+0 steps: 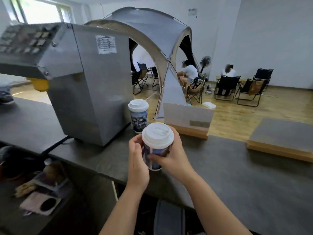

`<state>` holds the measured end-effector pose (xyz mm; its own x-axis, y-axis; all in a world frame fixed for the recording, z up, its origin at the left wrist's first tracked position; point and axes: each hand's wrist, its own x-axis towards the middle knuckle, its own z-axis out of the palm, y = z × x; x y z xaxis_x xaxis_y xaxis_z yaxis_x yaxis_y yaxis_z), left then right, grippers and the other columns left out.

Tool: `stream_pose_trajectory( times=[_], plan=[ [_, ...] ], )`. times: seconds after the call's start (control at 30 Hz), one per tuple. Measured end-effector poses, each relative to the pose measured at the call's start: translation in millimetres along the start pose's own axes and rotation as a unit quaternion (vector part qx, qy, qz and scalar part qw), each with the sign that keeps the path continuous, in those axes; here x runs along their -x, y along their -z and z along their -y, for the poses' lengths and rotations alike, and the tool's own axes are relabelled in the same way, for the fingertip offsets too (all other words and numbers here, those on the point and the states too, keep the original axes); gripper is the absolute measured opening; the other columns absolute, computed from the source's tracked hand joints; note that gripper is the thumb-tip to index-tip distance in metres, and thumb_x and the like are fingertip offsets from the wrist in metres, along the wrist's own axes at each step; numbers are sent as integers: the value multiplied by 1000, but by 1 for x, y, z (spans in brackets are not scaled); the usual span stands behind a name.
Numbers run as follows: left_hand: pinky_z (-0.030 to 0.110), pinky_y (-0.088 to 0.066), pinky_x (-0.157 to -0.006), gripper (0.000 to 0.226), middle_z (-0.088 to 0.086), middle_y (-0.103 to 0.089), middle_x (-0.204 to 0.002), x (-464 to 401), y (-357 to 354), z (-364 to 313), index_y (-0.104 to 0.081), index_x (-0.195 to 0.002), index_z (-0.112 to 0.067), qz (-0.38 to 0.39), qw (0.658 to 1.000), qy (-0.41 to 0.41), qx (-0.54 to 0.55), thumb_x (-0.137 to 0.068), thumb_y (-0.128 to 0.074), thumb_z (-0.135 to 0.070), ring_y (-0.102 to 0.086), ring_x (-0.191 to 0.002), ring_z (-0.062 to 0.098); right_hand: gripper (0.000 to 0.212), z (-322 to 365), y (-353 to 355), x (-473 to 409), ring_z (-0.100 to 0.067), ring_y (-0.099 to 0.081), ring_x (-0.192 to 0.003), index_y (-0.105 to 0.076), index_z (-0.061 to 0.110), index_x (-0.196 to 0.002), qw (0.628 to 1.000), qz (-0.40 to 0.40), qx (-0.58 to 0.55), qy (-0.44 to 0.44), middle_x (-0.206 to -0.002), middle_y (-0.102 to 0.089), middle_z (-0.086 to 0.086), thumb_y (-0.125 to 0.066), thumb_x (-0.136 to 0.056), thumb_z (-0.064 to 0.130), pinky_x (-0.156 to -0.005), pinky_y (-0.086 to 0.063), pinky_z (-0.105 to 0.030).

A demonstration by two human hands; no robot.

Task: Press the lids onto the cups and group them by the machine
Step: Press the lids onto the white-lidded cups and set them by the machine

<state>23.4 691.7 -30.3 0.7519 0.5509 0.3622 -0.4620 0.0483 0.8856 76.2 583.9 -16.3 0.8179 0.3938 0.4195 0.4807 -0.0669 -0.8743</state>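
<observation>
A blue printed paper cup (156, 154) with a white lid (157, 137) on top is held between both my hands, just above the dark counter (237, 170). My left hand (138, 164) curls round its left side. My right hand (172, 153) wraps its right side, thumb across the front. A second lidded cup (138, 118) stands upright behind it, close to the right front corner of the grey metal machine (88, 85).
A white sign on a wooden base (188, 121) stands right of the cups. A grey-topped wooden board (281, 139) lies at the far right. Clutter sits on a lower shelf at the left (47, 182). Beyond the counter are a tent, folding chairs and seated people.
</observation>
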Motion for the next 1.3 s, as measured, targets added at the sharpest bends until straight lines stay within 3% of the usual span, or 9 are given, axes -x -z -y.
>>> stream_pose_trajectory(
  times=[0.17, 0.27, 0.43, 0.83, 1.0, 1.13, 1.3],
  plan=[
    [26, -49, -95, 33, -11, -64, -126, -55, 55, 11, -54, -124, -31, 5, 999, 37, -13, -108, -25, -28, -61, -116, 2, 99, -11, -62, -47, 8, -48, -121, -38, 37, -138, 998, -5, -21, -66, -126, -54, 29, -92, -58, 17, -104, -48, -32],
    [34, -44, -108, 38, -18, -62, -130, -86, 70, 22, -53, -132, -34, 28, 997, 61, -25, -109, -24, -31, -56, -123, 1, 94, -19, -81, -74, 2, -53, -117, -41, 33, -134, 995, -33, -12, -97, -124, -56, 23, -93, -57, 18, -102, -50, -36],
    [46, -35, -116, 47, -9, -56, -141, -121, 86, 42, -47, -143, -29, 29, 995, 89, 21, -104, -29, -45, -50, -133, 11, 83, -25, -108, -105, 8, -53, -110, -47, 32, -126, 994, -60, 17, -92, -121, -58, 20, -92, -58, 19, -96, -49, -24],
    [44, -29, -120, 63, -12, -45, -151, -145, 85, 54, -34, -152, -32, 67, 993, 95, 4, -94, -31, -58, -40, -140, 6, 91, -40, -127, -125, -3, -52, -122, -44, 31, -134, 988, -123, 34, -87, -129, -57, 16, -92, -57, 31, -104, -48, -34],
    [30, -33, -117, 60, -11, -45, -151, -145, 83, 53, -32, -153, -26, 61, 995, 76, 13, -98, -28, -48, -41, -138, 1, 90, -41, -129, -126, -3, -49, -125, -41, 32, -136, 989, -117, 39, -83, -132, -54, 16, -91, -61, 32, -105, -47, -33],
    [11, -38, -104, 49, -11, -45, -150, -139, 84, 53, -31, -154, -24, 52, 996, 70, 25, -107, -23, -37, -43, -135, -4, 91, -42, -130, -122, -3, -49, -125, -41, 32, -136, 989, -117, 33, -85, -132, -54, 16, -91, -60, 32, -105, -47, -31],
    [5, -38, -98, 47, -11, -44, -149, -132, 85, 52, -29, -154, -22, 42, 997, 60, 10, -109, -20, -28, -44, -127, -14, 92, -42, -133, -118, -3, -48, -126, -40, 33, -137, 989, -118, 35, -86, -134, -53, 16, -91, -61, 33, -104, -47, -29]
  ],
)
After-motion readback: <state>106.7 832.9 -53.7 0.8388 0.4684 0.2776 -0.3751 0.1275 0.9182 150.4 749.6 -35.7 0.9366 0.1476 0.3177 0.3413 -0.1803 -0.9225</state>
